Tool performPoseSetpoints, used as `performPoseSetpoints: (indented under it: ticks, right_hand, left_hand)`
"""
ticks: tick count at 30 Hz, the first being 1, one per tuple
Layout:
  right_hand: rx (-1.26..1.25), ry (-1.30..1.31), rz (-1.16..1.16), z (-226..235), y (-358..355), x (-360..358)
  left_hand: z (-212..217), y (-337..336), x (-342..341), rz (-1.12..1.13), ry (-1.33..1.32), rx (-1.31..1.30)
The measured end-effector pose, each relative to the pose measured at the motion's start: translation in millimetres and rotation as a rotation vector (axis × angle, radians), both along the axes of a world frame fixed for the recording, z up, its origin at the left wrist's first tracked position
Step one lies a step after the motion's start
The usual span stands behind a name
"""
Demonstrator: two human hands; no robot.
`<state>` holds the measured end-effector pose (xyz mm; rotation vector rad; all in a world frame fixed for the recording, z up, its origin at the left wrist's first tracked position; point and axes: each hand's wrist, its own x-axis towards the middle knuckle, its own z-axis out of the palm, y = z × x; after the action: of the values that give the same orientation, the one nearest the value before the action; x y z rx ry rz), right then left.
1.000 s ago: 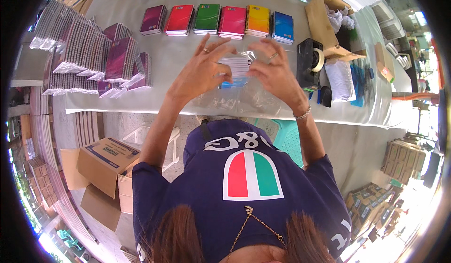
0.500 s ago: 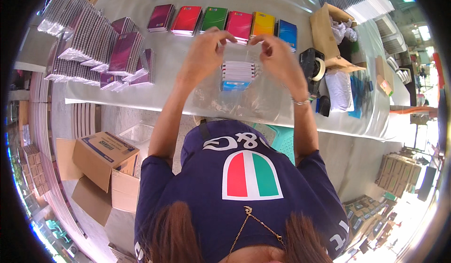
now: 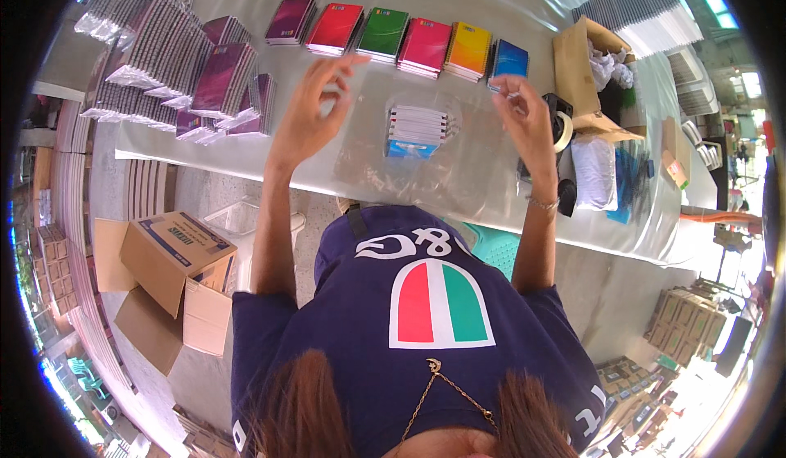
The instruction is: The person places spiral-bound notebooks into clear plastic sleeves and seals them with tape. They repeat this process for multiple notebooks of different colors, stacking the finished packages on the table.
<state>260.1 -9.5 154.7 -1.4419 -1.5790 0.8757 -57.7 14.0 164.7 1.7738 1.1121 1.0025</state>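
Observation:
A bundle of spiral notebooks, standing edge-up with a blue cover toward me, sits on clear plastic film in front of me. To its left, my left hand hovers with fingers apart and nothing visible in them. My right hand is raised on the other side, fingers loosely bent and apart, its tips by the near edge of the blue notebook stack. Beyond the bundle runs a row of small stacks: purple, red, green, pink and yellow.
Piled purple spiral notebooks stand at the table's left. On the right are an open carton with crumpled plastic, a tape dispenser and a white plastic packet. An open cardboard box lies below the table at left.
Both hands have drawn apart from above the bundle, the left going left and the right going right toward the blue stack. The bundle stays in place.

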Motion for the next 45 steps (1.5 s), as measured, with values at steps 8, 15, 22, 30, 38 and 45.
performPoseSetpoints:
  ticks: [8,15,22,30,38,45]
  right_hand:
    - [0.112,-0.028,0.054,-107.5,-61.7,-15.8]
    - [0.165,-0.008,0.082,-128.4,-57.8,-36.2]
    - [0.263,-0.037,0.082,-123.6,-37.8,-59.1]
    - [0.296,0.144,-0.004,-115.0,-24.6,-65.9]
    - [0.155,0.108,0.050,-106.6,3.7,-52.4]
    - [-0.237,0.441,0.248,-107.6,20.6,-41.7]
  left_hand:
    - [-118.5,-49.5,36.0,0.165,-0.120,0.106]
    - [-128.8,-40.7,55.8,0.192,-0.099,0.204]
    - [-115.4,-28.4,50.3,0.040,0.149,0.386]
    - [-96.9,-6.2,44.3,-0.146,0.323,0.434]
    - [-80.8,-2.8,60.6,0.004,0.166,-0.062]
    - [-111.5,5.9,70.2,-0.031,-0.386,-0.441]
